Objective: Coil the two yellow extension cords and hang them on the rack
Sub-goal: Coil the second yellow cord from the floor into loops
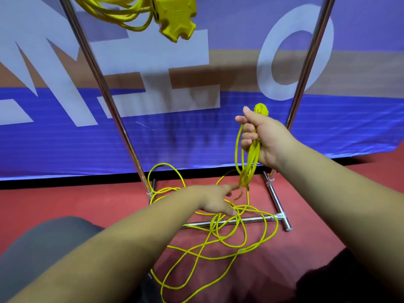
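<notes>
Nearest me, the loose yellow cord point(240, 250) sprawls tangled across the red floor point(87, 204). Left grip point(215, 199) open, fingers reaching for the dangling loops. Right grip point(262, 138) clenches the gathered coil, plug point(261, 109) up. Beyond, the other cord point(175, 16) hangs on the rack point(101, 84).

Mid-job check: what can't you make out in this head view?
Head view:
Hung cord and rack top: cut off by the upper edge.
Left hand fingertips: motion-blurred, grip unclear.
Loose cord far end: leaves the lower edge.
Plug: mostly hidden by the right hand.
</notes>
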The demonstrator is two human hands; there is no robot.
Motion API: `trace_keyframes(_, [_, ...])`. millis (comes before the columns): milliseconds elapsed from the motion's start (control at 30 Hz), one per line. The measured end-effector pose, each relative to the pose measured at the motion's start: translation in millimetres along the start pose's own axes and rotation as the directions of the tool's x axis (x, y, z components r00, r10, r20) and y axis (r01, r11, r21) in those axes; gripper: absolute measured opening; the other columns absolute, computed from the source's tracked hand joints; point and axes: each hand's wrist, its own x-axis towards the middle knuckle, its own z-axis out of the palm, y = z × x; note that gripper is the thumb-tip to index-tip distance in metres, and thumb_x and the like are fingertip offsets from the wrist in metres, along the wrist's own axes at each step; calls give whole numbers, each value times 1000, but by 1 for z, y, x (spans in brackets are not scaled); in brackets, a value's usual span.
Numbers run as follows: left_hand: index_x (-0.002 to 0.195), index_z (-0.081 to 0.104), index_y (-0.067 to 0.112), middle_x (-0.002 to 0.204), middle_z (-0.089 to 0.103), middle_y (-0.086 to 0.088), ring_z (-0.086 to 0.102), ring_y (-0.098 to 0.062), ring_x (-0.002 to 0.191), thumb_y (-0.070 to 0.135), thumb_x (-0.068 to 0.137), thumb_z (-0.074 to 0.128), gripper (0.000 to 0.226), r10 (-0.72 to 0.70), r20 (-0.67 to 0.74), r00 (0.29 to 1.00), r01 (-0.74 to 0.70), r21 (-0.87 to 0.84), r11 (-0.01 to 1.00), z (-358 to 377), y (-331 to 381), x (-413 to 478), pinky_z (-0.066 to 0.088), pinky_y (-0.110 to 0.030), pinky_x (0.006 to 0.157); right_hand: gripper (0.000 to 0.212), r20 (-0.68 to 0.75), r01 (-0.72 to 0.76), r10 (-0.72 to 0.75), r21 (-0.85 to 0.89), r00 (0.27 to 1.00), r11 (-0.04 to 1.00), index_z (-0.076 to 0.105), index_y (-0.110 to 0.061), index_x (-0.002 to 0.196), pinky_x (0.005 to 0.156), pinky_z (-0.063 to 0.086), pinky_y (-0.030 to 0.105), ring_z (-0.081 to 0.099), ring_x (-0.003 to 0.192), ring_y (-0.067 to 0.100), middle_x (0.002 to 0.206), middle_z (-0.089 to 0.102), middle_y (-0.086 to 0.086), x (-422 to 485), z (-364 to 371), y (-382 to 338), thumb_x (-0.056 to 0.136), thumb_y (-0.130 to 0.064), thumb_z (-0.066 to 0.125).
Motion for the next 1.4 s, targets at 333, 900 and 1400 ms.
trace_keyframes(333, [112,63,18,102,70,-2,61,-18,87,17,90,70,24,133,229,964,-129,-31,991,61,-7,23,49,-31,79,32,248,-262,157,480,956,837,57,-10,89,31,35,19,41,32,5,50,43,-10,-13,-26,-37,108,-36,59])
trace_keyframes(900, [165,10,33,160,43,-2,45,-25,146,28,90,78,101,-108,132,985,99,75,992,29,-52,38,42,-33,110,32,306,-331,167,630,937,702,56,-6,88,29,34,25,41,32,10,50,45,-7,4,-47,-41,109,-30,55])
trace_keyframes(1400, [152,47,34,153,45,0,54,-25,131,38,99,67,57,-13,-68,998,21,108,994,42,-44,65,42,-31,109,34,539,-495,174,537,824,683,58,-1,99,30,37,30,46,33,18,51,48,1,6,-41,-45,112,-30,49])
